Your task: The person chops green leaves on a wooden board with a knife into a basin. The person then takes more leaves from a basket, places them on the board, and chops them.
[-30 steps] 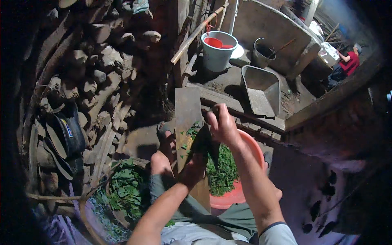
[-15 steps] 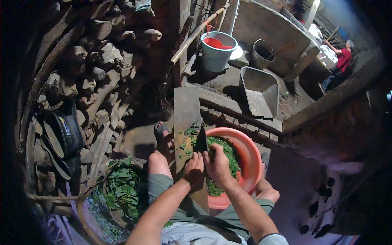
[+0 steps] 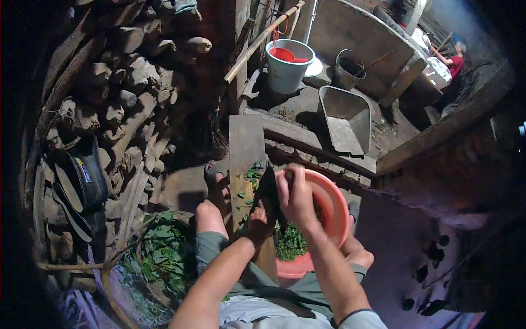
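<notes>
A narrow wooden board (image 3: 246,143) runs away from me between my knees, with cut green leaves (image 3: 253,174) scattered on it. My right hand (image 3: 294,193) is closed at the board's right edge, gripping a knife whose dark, wide blade (image 3: 268,187) stands on edge over the board. Close behind the blade, my left hand (image 3: 258,222) is pressed down on the board with its fingers curled. What it holds is hidden by the hand and the blade. Below my right hand, a pink-red basin (image 3: 335,204) contains finely chopped greens (image 3: 290,244).
Whole green leaves (image 3: 164,252) fill a basket at my left. Stacked firewood (image 3: 131,104) and dark boots (image 3: 82,175) line the left side. Ahead are a grey bucket (image 3: 289,71), a metal scoop-shaped bin (image 3: 348,123) and a low wall. A person in red (image 3: 455,64) is far right.
My right hand has lifted with the knife, so more of the dark blade shows. My left hand has shifted slightly toward me. The far person has bent lower.
</notes>
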Tool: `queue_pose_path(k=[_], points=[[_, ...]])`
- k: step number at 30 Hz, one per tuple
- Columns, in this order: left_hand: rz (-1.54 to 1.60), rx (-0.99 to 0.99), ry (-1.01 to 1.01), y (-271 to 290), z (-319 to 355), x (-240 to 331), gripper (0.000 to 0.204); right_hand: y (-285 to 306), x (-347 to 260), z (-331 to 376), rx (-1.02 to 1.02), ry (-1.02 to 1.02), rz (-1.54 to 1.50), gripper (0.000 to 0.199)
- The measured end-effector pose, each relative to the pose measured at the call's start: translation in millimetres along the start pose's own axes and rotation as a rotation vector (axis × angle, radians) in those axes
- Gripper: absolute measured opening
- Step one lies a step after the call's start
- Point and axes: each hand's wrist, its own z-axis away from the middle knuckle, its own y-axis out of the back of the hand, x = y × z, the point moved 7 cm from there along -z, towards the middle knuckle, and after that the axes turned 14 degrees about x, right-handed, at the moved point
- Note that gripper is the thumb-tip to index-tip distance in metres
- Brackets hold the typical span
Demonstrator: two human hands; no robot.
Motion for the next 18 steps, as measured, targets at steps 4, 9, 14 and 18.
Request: queue_pose_path(k=[4, 9, 14, 18], points=[[-0.115, -0.167, 0.282, 42, -7, 40, 0.039, 18, 10, 83, 0.132, 0.017, 0.054, 0.035], [-0.072, -0.239, 0.245, 69, 17, 20, 0.066, -2, -5, 84, -0.042, -0.008, -0.005, 0.039], [-0.145, -0.116, 0.094, 61, 19, 38, 0.067, 6, 6, 87, 0.002, -0.014, 0.013, 0.042], [-0.134, -0.075, 0.096, 60, 20, 22, 0.046, 5, -4, 84, -0.003, 0.035, 0.012, 0.042]])
